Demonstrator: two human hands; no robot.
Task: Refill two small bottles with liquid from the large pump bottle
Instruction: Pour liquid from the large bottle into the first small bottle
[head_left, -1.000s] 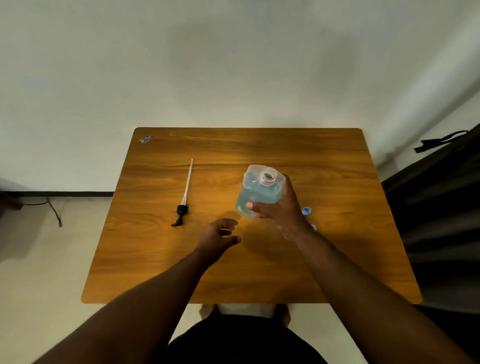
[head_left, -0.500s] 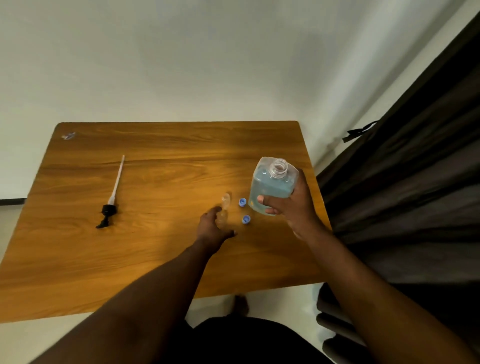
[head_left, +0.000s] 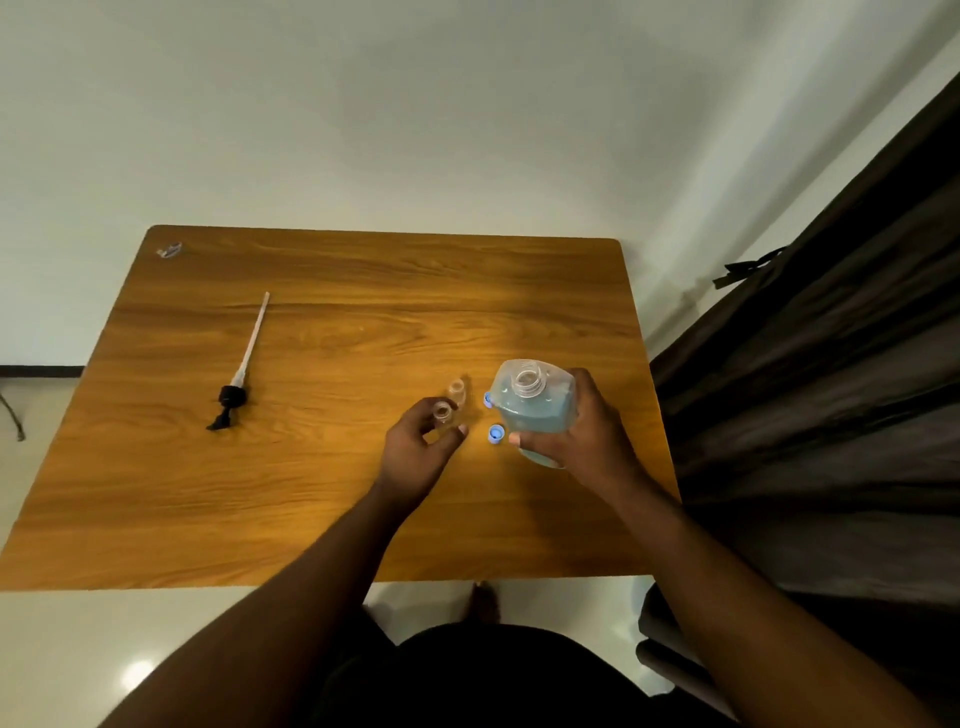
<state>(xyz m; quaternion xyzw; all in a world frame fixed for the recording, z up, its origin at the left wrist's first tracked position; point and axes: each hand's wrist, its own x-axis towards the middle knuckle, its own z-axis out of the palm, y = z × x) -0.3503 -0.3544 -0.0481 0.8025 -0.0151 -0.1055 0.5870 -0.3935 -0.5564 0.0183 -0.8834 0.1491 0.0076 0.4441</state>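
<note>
The large bottle (head_left: 535, 415) is gripped in the right hand (head_left: 587, 441), right of centre in the frame, above the right part of the wooden table (head_left: 337, 493). It is a clear, squarish container with rounded shoulders, about two-thirds full of pale blue liquid; its threaded neck is uncapped and open, tipped slightly toward the camera. The fingers (head_left: 519, 440) are wrapped across its lower front, the thumb side hidden behind the body.

Just left of it, a small clear bottle (head_left: 442, 413) is pinched between the curled fingertips of the left hand (head_left: 415, 457), its round open mouth seen from above. A second small clear bottle (head_left: 457, 391) is found just beyond it, upright on the table, also uncapped; whether the two touch cannot be told. Both look empty, though the glare makes that hard to judge.

Two blue caps are spotted between the hands: one blue cap (head_left: 496, 433) lies on the wood just beside the large bottle's lower left edge, the other cap (head_left: 488, 399) is half hidden behind the bottle's left shoulder.

Well apart, in the left half of the frame, the black pump head with its long pale dip tube (head_left: 244, 369) is laid flat on the table, tube pointing toward the upper edge.
</note>
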